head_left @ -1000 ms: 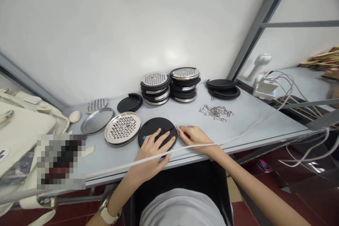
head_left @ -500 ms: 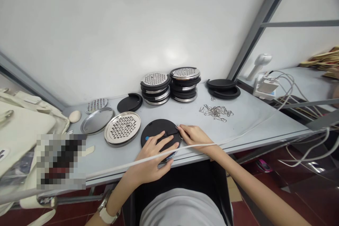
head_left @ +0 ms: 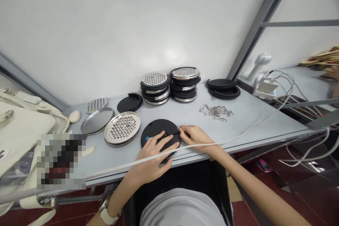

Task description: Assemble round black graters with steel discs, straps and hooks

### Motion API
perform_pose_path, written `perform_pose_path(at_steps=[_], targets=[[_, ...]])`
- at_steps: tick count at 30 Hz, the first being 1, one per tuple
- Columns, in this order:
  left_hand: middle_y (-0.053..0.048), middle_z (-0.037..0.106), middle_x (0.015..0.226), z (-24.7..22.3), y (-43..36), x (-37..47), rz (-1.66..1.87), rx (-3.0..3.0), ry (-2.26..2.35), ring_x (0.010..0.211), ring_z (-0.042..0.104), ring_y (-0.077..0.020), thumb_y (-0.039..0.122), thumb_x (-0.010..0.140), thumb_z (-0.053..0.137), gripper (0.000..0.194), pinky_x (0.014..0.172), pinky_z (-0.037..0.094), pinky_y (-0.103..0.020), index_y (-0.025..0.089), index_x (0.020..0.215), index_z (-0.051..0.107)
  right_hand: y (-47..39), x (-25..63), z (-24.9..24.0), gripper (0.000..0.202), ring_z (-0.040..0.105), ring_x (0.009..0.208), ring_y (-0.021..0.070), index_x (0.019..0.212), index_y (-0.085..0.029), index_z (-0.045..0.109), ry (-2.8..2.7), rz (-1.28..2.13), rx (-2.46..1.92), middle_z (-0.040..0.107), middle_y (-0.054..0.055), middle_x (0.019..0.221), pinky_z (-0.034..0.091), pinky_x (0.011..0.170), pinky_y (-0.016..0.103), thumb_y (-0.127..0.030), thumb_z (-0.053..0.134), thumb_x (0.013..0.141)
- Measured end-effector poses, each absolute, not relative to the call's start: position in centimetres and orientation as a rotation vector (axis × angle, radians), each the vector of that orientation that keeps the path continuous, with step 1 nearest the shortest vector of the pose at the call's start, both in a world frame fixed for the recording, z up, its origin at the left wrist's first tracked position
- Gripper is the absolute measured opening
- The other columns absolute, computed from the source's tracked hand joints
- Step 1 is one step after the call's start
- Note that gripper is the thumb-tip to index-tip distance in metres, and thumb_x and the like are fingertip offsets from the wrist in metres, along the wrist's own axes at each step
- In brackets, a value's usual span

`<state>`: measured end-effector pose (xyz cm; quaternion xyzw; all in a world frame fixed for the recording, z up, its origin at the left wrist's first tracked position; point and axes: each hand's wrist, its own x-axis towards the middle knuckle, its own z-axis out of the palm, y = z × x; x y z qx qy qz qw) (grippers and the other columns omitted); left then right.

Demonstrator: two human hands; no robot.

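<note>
A black round grater case (head_left: pixel 159 126) with a small blue dot lies flat near the front edge of the table. My left hand (head_left: pixel 150 170) rests on it, fingers spread and flat, covering its lower part. At the case's right rim, my right hand (head_left: pixel 197 136) is closed in a pinch on a small metal clip (head_left: pixel 178 128); the fingertips partly hide it. Right of the case, beyond my hand, lies a loose pile of similar metal clips (head_left: pixel 217 112). On the left, a round metal grater plate (head_left: pixel 123 128) rests near the case.
Two stacks of graters, one left (head_left: pixel 155 88) and one right (head_left: pixel 184 84), stand by the wall. Black cases (head_left: pixel 223 89) lie at the back right. Smooth metal discs (head_left: pixel 96 120) sit on the left. A white cable (head_left: pixel 243 133) crosses in front of my hands.
My right fingertips have shifted slightly right and down at the case's rim, showing more of the clip. The left hand stays nearly still on the case.
</note>
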<state>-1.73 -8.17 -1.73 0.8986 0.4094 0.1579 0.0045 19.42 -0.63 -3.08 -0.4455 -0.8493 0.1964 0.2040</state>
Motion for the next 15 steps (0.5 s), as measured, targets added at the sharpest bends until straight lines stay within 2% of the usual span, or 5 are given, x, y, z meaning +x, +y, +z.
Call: perform_pose_path(at_steps=[15], targets=[[-0.006, 0.043, 0.138, -1.82, -8.26, -1.66, 0.542, 2.815, 1.297, 0.13, 0.032, -0.0293, 0.026, 0.088, 0.049, 0.048, 0.095, 0.04, -0.049, 0.03, 0.135, 0.041, -0.54, 19.36, -3.03, 0.027, 0.041, 0.048, 0.0094, 0.064, -0.018, 0.051, -2.33, 0.629, -1.254, 0.052, -0.002, 0.055, 0.026, 0.051, 0.021, -0.023, 0.039, 0.087]])
